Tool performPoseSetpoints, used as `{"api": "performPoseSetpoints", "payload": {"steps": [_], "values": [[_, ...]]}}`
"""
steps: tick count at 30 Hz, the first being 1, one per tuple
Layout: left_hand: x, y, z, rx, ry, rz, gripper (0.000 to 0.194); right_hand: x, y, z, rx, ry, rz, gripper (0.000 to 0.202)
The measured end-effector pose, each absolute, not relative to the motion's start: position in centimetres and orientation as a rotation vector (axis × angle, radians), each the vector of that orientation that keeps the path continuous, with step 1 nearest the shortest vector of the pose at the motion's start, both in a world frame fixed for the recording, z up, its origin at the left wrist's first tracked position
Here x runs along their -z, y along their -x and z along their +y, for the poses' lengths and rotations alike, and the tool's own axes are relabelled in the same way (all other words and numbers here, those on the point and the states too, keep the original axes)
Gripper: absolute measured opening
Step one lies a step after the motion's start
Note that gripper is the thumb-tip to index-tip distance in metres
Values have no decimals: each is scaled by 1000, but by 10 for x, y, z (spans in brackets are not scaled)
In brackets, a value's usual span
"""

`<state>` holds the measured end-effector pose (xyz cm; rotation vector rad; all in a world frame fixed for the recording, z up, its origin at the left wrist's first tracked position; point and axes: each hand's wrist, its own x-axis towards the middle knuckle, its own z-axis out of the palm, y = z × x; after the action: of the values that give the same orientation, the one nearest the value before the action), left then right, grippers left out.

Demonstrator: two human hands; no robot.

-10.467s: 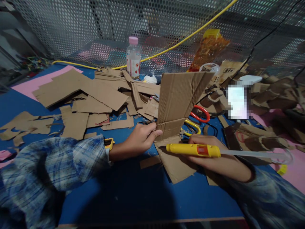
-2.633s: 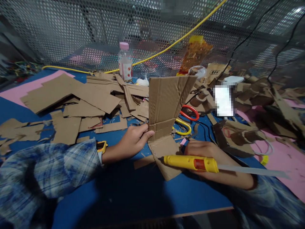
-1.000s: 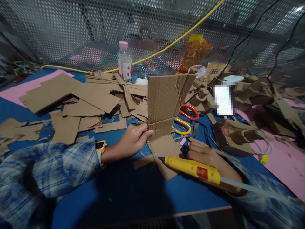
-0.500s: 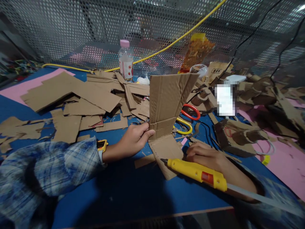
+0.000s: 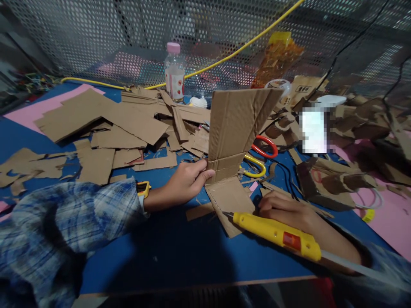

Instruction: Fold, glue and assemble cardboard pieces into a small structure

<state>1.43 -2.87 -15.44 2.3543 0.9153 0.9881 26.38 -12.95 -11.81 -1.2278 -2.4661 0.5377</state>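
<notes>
My left hand [image 5: 192, 180] pinches the left edge of a folded cardboard piece [image 5: 228, 132] between thumb and fingers. One panel of it stands upright, and the lower panel lies flat toward me on the blue table. My right hand [image 5: 289, 212] is closed around a yellow hot glue gun [image 5: 272, 231], its fingers partly hidden behind the body. The gun's dark nozzle is at the left edge of the lower panel, where a thin line of glue shows. A whitish glue stick [image 5: 349, 265] sticks out of the gun's back end.
Cardboard scraps [image 5: 125, 111] are heaped at the left and back. Scissors with red and yellow handles [image 5: 257, 166] lie behind the folded piece. A pink-capped bottle [image 5: 175, 77] stands near the mesh partition [image 5: 218, 34]. Cardboard constructions [image 5: 324, 182] and a lit screen [image 5: 313, 131] are at right.
The whole view has shifted a little, so things sit slightly further right and higher. The nozzle has crept a short way along the panel's edge toward me. Both hands keep their hold.
</notes>
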Motion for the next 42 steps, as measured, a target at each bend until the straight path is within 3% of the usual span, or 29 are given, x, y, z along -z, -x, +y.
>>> {"api": "performPoseSetpoints", "payload": {"steps": [7, 15, 21, 28, 33, 37, 42], "values": [[155, -14, -28, -1007, -2357, 892, 30, 111, -263, -129, -528, 1138, -2566, 53], [155, -14, -28, -1021, -2359, 878, 30, 112, -269, -136, -873, 1172, -2444, 49], [153, -14, -28, -1015, -2363, 880, 32, 110, -269, -143, -888, 1209, -2446, 44], [152, -14, -29, -992, -2318, 933, 30, 104, -280, -145, -1120, 1391, -2224, 27], [154, -15, -26, -913, -2091, 914, 15, 95, -272, -136, -811, 1518, -2077, 27], [150, -11, -15, -822, -2194, 1089, 27, 95, -260, -126, -402, 1564, -2007, 38], [114, 5, -14, -553, -2622, 1393, 60, 95, -248, -122, 227, 1616, -1993, 18]]}}
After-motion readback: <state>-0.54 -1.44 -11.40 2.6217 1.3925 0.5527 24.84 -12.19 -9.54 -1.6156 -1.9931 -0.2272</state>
